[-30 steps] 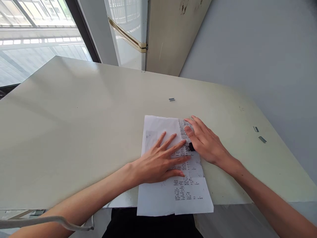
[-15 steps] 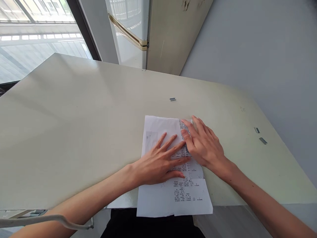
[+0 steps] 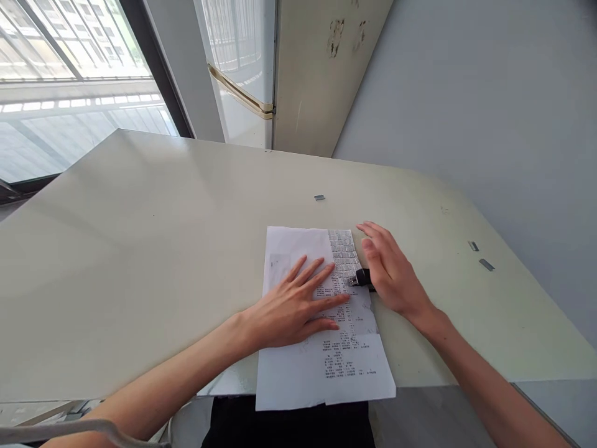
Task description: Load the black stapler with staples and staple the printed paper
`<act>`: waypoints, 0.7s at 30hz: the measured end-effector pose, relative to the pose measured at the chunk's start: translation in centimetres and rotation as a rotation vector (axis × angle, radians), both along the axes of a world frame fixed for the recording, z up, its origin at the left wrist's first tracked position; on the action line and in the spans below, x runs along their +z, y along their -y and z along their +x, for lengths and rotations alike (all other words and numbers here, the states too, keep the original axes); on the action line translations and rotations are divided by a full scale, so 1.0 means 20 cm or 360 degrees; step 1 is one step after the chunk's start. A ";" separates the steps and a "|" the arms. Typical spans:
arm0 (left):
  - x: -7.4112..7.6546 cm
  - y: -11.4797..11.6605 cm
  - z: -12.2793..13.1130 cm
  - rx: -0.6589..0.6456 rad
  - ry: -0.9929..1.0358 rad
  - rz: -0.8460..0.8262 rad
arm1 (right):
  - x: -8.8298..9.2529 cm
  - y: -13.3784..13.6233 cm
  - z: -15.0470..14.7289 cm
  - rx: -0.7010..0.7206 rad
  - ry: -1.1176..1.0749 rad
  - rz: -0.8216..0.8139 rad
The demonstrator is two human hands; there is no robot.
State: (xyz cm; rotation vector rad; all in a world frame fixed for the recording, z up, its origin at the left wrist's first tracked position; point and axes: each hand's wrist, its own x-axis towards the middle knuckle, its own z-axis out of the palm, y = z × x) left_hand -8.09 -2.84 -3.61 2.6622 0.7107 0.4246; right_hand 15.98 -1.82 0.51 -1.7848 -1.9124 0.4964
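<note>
A sheet of paper (image 3: 289, 373) with printed text and fold lines lies at the table's front edge, its lower end hanging slightly over. My left hand (image 3: 298, 305) rests flat on the sheet, fingers spread. At the paper's right edge is a small black tool with a metal tip (image 3: 362, 277), apparently a stapler; its tip lies over the sheet. My right hand (image 3: 392, 274) is just right of it, fingers stretched out and thumb apart, partly hiding its rear. Whether the palm touches it, I cannot tell.
On the white table (image 3: 186, 249) lie small grey metal strips like staples: one strip (image 3: 319, 198) beyond the paper, another strip (image 3: 487, 265) at the right with a third beside it. A fridge (image 3: 247, 74) stands behind. A grey cable (image 3: 84, 428) crosses the lower left.
My right hand has moved right, off the paper's upper right part, uncovering dense printed rows and the black tool. My left hand stays flat on the sheet. The view has tilted up slightly.
</note>
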 end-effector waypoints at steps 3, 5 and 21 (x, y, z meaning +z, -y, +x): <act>0.01 0.00 -0.03 0.0015 -0.0018 0.0008 | 0.00 0.05 0.08 0.0069 -0.0130 0.0082; 0.02 0.00 -0.06 0.0012 -0.0056 0.0021 | -0.02 0.09 0.14 0.0118 -0.0159 0.0085; 0.07 -0.16 -0.41 0.0179 -0.0035 -0.0008 | -0.27 0.31 -0.14 -0.0597 -0.0290 0.0288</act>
